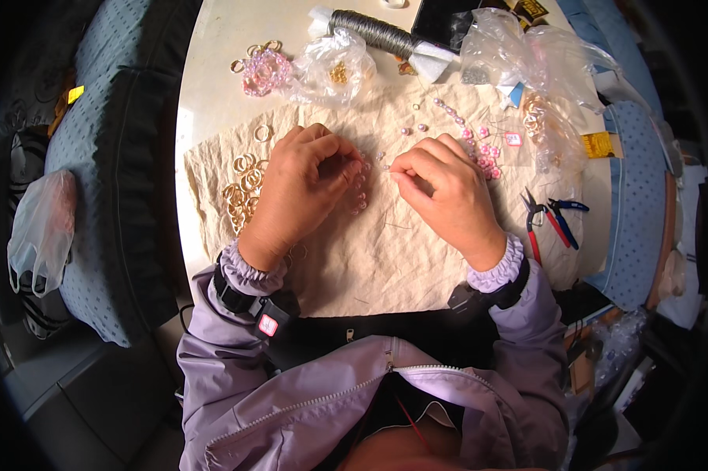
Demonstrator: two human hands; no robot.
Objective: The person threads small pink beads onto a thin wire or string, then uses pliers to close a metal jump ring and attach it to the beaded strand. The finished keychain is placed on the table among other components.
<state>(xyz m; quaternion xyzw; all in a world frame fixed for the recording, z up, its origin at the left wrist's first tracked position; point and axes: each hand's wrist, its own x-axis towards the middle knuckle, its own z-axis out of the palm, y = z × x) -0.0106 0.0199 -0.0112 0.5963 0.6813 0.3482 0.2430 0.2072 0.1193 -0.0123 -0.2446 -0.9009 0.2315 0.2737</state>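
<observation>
My left hand [303, 184] is closed in a pinch over the beige cloth, and a short strand of pink beads [359, 200] shows beside its fingertips. My right hand [448, 188] faces it a small gap away, thumb and fingertips pressed together. Whatever the right fingertips hold is too small to make out. Between the hands are tiny clear beads [382, 156]. Gold-coloured rings [246, 184] lie heaped beside my left wrist. Pink flower-shaped beads [489, 157] sit just beyond my right hand, with a row of pearly beads [450, 112] above them.
The cloth [370, 275] covers much of the white table [213, 47]. Pliers [533, 224] and cutters [562, 224] lie at the right. At the back are finished pink bead loops [266, 72], a bag of gold beads [338, 72], a grey thread spool [374, 30] and clear plastic bags [519, 47].
</observation>
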